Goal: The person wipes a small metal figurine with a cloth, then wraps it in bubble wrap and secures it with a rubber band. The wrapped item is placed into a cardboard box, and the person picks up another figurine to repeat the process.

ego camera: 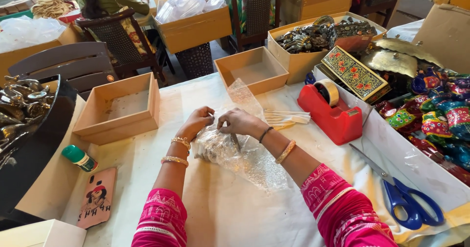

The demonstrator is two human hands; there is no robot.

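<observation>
I take the red tape dispenser (333,112) as my landmark on the white-covered bench (220,212). Just behind it lies a flat rectangular box (353,72) painted with red flowers on a green and gold ground, and farther behind that an open cardboard carton (298,63) holds a heap of dark metal figurines (303,37). Left of the dispenser stands an empty shallow wooden box (250,69); well to its left a second empty wooden box (119,108) sits near the bench edge. In front of the dispenser, to its right, blue-handled scissors (404,198) lie closed. Far to its left and nearer me are a green-capped small bottle (80,158) and a pink phone case (98,197) with a cartoon figure. The bubble wrap bundle (230,151) lies left of the dispenser, mid-bench, with something dark inside that I cannot make out. My left hand (197,121) bends at the wrist and pinches the wrap's upper edge; my right hand (240,121) meets it there, fingers curled closed on the same plastic.
</observation>
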